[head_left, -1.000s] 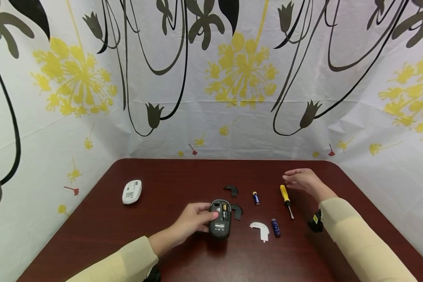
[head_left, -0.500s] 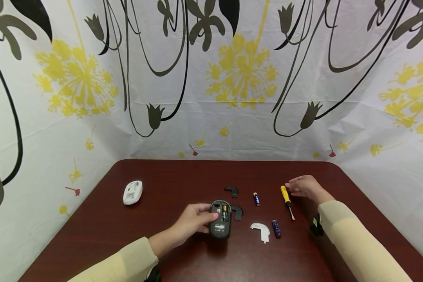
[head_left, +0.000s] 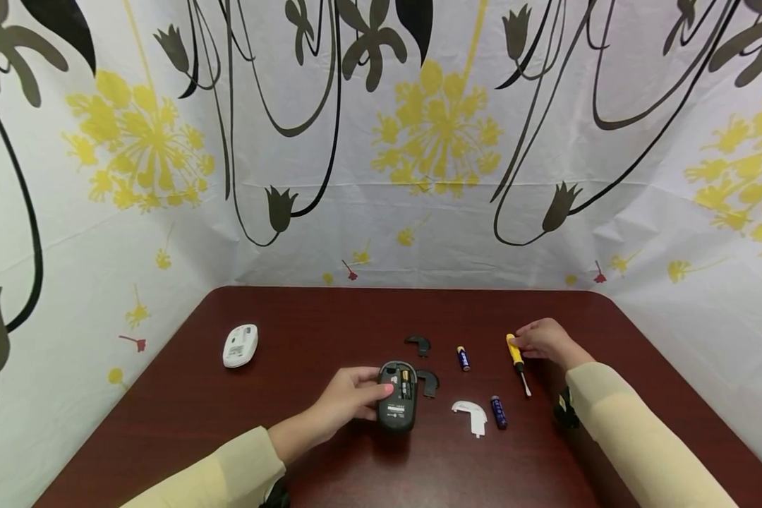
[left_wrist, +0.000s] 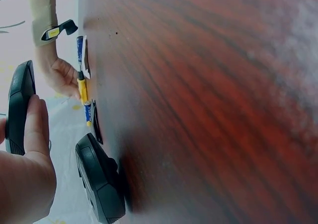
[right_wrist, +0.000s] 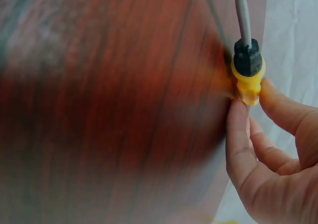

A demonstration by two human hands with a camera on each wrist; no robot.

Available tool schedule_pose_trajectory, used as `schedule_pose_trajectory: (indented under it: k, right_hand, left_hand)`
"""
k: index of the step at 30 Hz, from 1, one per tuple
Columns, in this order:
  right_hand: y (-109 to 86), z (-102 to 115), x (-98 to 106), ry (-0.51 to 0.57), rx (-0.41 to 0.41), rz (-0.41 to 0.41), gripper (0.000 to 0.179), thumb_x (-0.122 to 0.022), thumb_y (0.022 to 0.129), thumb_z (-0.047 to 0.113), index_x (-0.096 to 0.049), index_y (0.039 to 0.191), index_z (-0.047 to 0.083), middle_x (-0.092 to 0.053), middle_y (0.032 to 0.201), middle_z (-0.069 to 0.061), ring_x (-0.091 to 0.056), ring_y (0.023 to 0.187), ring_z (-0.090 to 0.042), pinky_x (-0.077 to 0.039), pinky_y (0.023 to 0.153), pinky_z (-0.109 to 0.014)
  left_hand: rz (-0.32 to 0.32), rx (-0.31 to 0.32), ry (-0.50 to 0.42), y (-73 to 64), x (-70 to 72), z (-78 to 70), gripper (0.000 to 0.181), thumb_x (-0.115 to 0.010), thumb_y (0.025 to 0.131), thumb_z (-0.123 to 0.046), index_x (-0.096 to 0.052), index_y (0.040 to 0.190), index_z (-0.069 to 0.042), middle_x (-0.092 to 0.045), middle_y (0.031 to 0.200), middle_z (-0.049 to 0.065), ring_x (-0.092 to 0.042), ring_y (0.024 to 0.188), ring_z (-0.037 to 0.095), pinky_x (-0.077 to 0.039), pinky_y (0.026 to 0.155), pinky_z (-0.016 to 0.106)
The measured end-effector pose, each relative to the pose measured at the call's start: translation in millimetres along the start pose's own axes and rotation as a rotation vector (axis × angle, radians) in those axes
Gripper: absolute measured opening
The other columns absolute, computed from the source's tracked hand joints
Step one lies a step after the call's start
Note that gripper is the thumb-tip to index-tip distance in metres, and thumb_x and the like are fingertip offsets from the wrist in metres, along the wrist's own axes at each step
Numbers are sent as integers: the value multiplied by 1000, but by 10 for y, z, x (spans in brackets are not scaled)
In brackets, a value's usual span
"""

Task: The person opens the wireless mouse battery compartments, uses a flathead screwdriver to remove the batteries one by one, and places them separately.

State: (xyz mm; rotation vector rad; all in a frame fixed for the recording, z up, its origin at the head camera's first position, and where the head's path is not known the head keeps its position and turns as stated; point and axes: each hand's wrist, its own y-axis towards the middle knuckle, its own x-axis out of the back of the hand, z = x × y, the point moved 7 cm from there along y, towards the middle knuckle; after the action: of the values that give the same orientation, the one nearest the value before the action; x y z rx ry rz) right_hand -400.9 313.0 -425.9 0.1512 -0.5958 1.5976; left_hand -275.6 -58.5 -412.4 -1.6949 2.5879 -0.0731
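Note:
My left hand [head_left: 346, 396] grips a black computer mouse [head_left: 396, 418] by its side, underside up. Its battery bay is uncovered, with a battery [head_left: 405, 384] inside. A second dark mouse [left_wrist: 102, 182] lies close by on the table in the left wrist view; the head view does not show it. At the right, my right hand [head_left: 548, 341] pinches the yellow handle of a screwdriver [head_left: 513, 348] between thumb and fingers. The metal shaft [right_wrist: 242, 15] points away from the palm in the right wrist view.
Two black curved covers [head_left: 419, 344] and a white cover [head_left: 473, 416] lie mid-table. Two blue batteries, one farther back [head_left: 463, 358] and one nearer [head_left: 498, 412], lie right of them. A white mouse [head_left: 240, 346] sits at the left of the brown table [head_left: 305, 317]. Patterned cloth [head_left: 419, 233] hangs behind.
My right hand has come down and left onto the screwdriver, from beside it, and now pinches its handle. The left hand and the mouse it grips have stayed put.

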Motion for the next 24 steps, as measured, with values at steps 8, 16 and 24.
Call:
schedule_pose_trajectory:
  k: [8,16,24]
  right_hand:
    - [-8,21,-26,-55,20,-22,40,-69,89,6,-52,118,-17,-64,99,-17,-63,84,-24,-57,76,-40]
    - [10,86,-75,-88,16,-56,36,-70,88,3,-55,115,-16,-64,98,-19,-63,81,-24,-58,72,-36]
    - [7,78,-84,-94,30,-51,29,-68,88,2,-59,108,-17,-64,94,-17,-63,74,-18,-57,69,-33]
  left_hand:
    - [1,6,1,15,-20,-6,48,-69,91,-15,-54,130,9,-69,106,17,-69,88,23,-58,70,36]
    - [-3,5,6,35,-8,-14,49,-70,91,-15,-54,130,10,-69,106,18,-69,86,23,-59,69,36]
    - [5,-6,3,13,-26,-28,48,-68,92,-14,-53,130,10,-69,107,18,-69,88,23,-58,69,35]
